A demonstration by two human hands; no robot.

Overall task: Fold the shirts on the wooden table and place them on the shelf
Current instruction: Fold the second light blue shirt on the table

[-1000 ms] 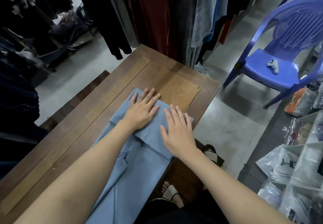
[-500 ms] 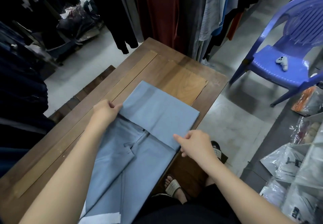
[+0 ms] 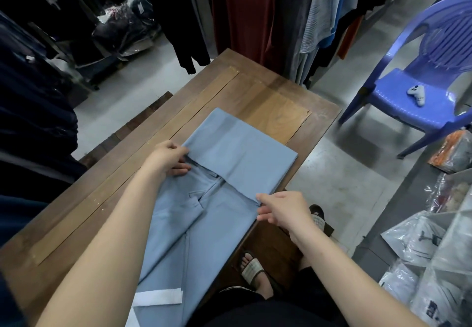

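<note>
A light blue shirt lies lengthwise on the wooden table, its far end folded back over itself into a flat panel. A white strip shows at its near end. My left hand pinches the left corner of the folded panel's near edge. At the right corner of that same edge, by the table's right side, my right hand pinches the cloth between thumb and fingers. The shelf is not in view.
Hanging clothes crowd the far end of the table. A purple plastic chair with a small white controller stands at the right. Plastic-wrapped packages pile up at the lower right. My sandalled feet are under the table's right edge.
One second ago both hands pressed flat on the folded panel. They drew back to its near edge and now pinch the two corners there.
</note>
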